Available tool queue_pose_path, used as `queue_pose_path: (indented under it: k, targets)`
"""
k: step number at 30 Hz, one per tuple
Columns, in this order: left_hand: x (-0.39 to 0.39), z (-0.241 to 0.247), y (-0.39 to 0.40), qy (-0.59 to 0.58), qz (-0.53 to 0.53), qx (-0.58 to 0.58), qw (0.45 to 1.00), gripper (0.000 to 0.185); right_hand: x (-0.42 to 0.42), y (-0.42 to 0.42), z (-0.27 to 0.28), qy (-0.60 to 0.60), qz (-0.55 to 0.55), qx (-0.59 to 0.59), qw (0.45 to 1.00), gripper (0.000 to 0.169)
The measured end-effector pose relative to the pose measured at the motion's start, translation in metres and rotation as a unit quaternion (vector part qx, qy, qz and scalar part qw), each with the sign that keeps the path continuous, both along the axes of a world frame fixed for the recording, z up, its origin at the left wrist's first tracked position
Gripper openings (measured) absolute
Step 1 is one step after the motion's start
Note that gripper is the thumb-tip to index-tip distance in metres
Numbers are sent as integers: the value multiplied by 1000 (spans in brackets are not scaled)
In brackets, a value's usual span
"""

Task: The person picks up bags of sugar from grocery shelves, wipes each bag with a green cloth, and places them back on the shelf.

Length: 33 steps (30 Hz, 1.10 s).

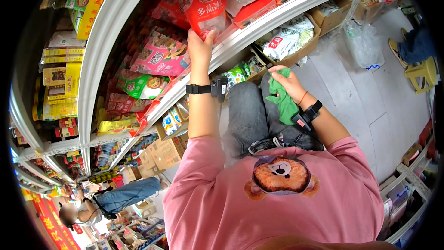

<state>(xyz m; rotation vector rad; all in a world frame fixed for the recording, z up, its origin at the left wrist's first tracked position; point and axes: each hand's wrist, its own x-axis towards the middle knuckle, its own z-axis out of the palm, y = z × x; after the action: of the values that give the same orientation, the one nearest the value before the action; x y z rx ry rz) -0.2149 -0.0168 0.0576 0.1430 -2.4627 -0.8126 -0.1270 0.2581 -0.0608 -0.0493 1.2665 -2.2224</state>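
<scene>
My left hand (pixel 201 48) grips the near end of a red plastic bag of rock sugar (pixel 205 8) with a clear window, on the white metal shelf (pixel 239 36). A pink food bag (pixel 161 53) lies just left of that hand, with a green bag (pixel 142 85) below it. My right hand (pixel 291 83) clutches a crumpled green cloth (pixel 280 93) above my lap. Both wrists wear black straps with small devices.
Under the shelf stand cardboard boxes of packets, one holding white bags (pixel 289 38). To the right are a clear plastic bag (pixel 363 43) on the tiled floor and a yellow stool (pixel 420 73) beside a person's leg. Another person (pixel 100 199) stands in the aisle at lower left.
</scene>
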Motion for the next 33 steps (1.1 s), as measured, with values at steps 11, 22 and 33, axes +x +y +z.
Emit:
queue_pose_path:
  k: [11, 22, 33]
  targets:
    - [2, 9, -9, -149, 130, -261, 945, 39, 0, 0, 1, 5, 13, 12, 1000, 27]
    - [45, 35, 58, 110, 41, -191, 975, 100, -5, -3, 2, -1, 23, 16, 1000, 26]
    - [7, 6, 46, 63, 84, -407, 907, 61, -3, -4, 5, 0, 3, 29, 1000, 23]
